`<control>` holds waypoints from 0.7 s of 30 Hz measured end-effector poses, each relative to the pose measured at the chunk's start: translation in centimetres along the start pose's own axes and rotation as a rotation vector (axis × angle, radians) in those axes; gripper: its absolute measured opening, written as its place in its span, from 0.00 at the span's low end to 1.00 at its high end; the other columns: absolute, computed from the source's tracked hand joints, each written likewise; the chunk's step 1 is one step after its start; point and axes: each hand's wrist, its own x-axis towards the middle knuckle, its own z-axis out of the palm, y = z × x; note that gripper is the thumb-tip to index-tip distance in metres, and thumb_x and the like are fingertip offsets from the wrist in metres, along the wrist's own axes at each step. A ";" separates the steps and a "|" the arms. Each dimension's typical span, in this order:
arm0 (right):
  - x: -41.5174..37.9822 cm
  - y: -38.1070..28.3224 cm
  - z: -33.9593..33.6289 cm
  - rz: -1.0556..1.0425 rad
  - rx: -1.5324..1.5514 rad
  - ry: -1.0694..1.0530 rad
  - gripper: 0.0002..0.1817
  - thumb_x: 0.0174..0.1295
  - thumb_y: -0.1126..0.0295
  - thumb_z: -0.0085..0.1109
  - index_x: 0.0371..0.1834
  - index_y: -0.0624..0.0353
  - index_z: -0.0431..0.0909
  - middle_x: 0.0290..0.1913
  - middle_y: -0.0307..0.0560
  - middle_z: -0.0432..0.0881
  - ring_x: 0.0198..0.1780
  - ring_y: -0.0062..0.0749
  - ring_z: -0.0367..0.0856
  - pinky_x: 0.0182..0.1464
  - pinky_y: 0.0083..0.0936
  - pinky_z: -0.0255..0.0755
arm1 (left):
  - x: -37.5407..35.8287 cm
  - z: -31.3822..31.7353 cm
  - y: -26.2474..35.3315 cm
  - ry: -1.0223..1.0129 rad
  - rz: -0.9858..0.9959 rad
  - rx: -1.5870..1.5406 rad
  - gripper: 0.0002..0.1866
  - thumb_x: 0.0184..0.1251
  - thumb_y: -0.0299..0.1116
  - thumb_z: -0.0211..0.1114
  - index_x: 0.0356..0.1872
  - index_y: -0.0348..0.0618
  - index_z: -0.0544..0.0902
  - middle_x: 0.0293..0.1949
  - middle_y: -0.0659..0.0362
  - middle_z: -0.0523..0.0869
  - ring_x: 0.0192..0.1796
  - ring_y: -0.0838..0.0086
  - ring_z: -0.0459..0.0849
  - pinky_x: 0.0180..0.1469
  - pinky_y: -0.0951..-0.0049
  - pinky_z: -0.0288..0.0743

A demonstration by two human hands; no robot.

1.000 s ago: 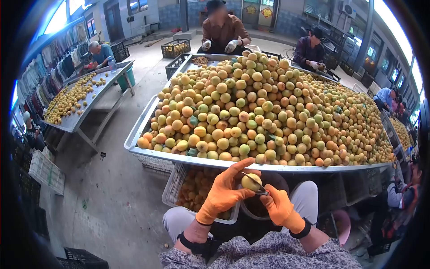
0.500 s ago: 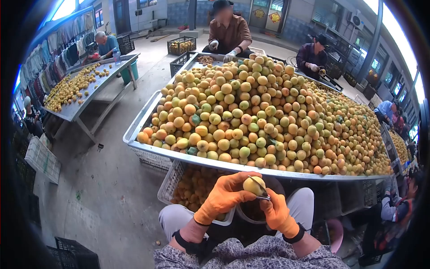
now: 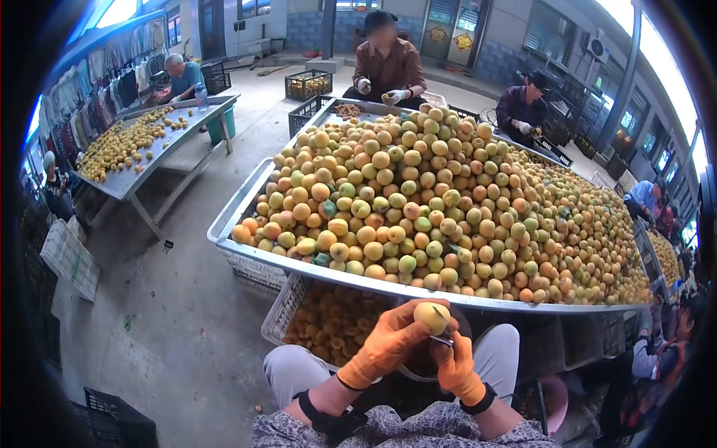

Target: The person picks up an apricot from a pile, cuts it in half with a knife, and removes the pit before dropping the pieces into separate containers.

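Note:
In the head view my left hand [image 3: 387, 342], in an orange glove, is closed around a yellow apricot [image 3: 429, 318]. My right hand [image 3: 458, 367], gloved the same way, grips a small metal knife [image 3: 442, 340]. Its dark thin blade lies against the right side of the apricot; most of the handle is hidden in my fingers. Both hands are over my lap, just in front of the metal table's rim [image 3: 418, 293]. Beyond that rim rises a large heap of apricots [image 3: 403, 201].
Below the table edge stand a white crate [image 3: 278, 317] of apricot pieces and a bucket [image 3: 464, 325], partly hidden by my hands. Across the heap a person [image 3: 385, 63] in a brown shirt sits working. A second fruit table [image 3: 160, 160] stands at left, black crates [image 3: 112, 418] at lower left.
My hands have lowered slightly with the apricot, which appears turned, the blade now on its right side. The person across has brought both gloved hands together at a fruit. The view has shifted slightly.

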 end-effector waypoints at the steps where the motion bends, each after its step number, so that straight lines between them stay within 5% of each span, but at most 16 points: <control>1: 0.4 -1.0 -0.4 0.056 0.027 -0.058 0.21 0.72 0.54 0.50 0.50 0.65 0.75 0.21 0.46 0.73 0.20 0.35 0.69 0.26 0.28 0.65 | -0.2 -0.3 0.7 0.008 0.018 0.135 0.27 0.67 0.36 0.67 0.62 0.32 0.72 0.53 0.48 0.83 0.56 0.65 0.81 0.63 0.65 0.72; 6: 0.8 -2.4 -1.7 0.140 -0.085 -0.208 0.21 0.72 0.53 0.50 0.31 0.62 0.68 0.17 0.48 0.68 0.19 0.33 0.63 0.25 0.29 0.61 | -0.8 0.0 3.3 0.059 -0.148 0.480 0.26 0.64 0.26 0.68 0.63 0.34 0.74 0.51 0.56 0.83 0.55 0.73 0.81 0.59 0.72 0.75; 8: 0.4 -2.2 -1.5 0.095 -0.140 -0.174 0.20 0.72 0.55 0.49 0.40 0.64 0.74 0.19 0.47 0.72 0.20 0.34 0.68 0.26 0.28 0.63 | -0.9 -0.2 3.3 0.047 -0.177 0.538 0.26 0.62 0.21 0.67 0.63 0.36 0.74 0.52 0.56 0.83 0.55 0.74 0.81 0.58 0.74 0.76; 14: 0.0 -0.6 0.0 -0.238 -0.129 0.078 0.25 0.72 0.58 0.47 0.62 0.68 0.70 0.25 0.47 0.78 0.24 0.39 0.78 0.29 0.27 0.69 | -0.5 1.1 0.0 0.032 -0.026 0.150 0.31 0.60 0.34 0.73 0.63 0.34 0.73 0.53 0.54 0.83 0.57 0.72 0.80 0.61 0.73 0.74; 15: -0.1 0.1 -0.5 -0.062 0.008 -0.020 0.22 0.72 0.55 0.48 0.52 0.67 0.75 0.24 0.49 0.77 0.23 0.38 0.76 0.28 0.28 0.68 | -0.4 1.0 0.3 0.029 -0.021 0.149 0.31 0.60 0.34 0.73 0.63 0.34 0.73 0.53 0.54 0.83 0.57 0.72 0.80 0.61 0.73 0.74; 16: 0.0 0.2 -1.2 -0.059 0.006 -0.025 0.22 0.72 0.55 0.48 0.52 0.67 0.75 0.24 0.49 0.77 0.23 0.38 0.76 0.28 0.28 0.68 | -0.5 0.7 0.9 0.041 -0.029 0.238 0.30 0.61 0.33 0.73 0.63 0.35 0.74 0.53 0.55 0.83 0.56 0.73 0.80 0.60 0.75 0.73; 19: 0.3 -1.1 -2.0 0.111 -0.100 -0.180 0.24 0.72 0.50 0.50 0.30 0.62 0.68 0.19 0.48 0.72 0.20 0.36 0.68 0.26 0.30 0.64 | -0.8 0.1 2.5 0.056 -0.091 0.478 0.25 0.63 0.26 0.69 0.62 0.36 0.75 0.51 0.58 0.83 0.54 0.76 0.81 0.59 0.78 0.73; 21: 0.3 -1.4 -2.5 0.167 -0.141 -0.241 0.23 0.72 0.50 0.50 0.31 0.63 0.69 0.20 0.48 0.72 0.20 0.36 0.68 0.26 0.29 0.64 | -0.6 -0.5 3.2 0.058 -0.128 0.583 0.25 0.63 0.24 0.68 0.62 0.35 0.75 0.50 0.58 0.83 0.54 0.76 0.80 0.59 0.78 0.73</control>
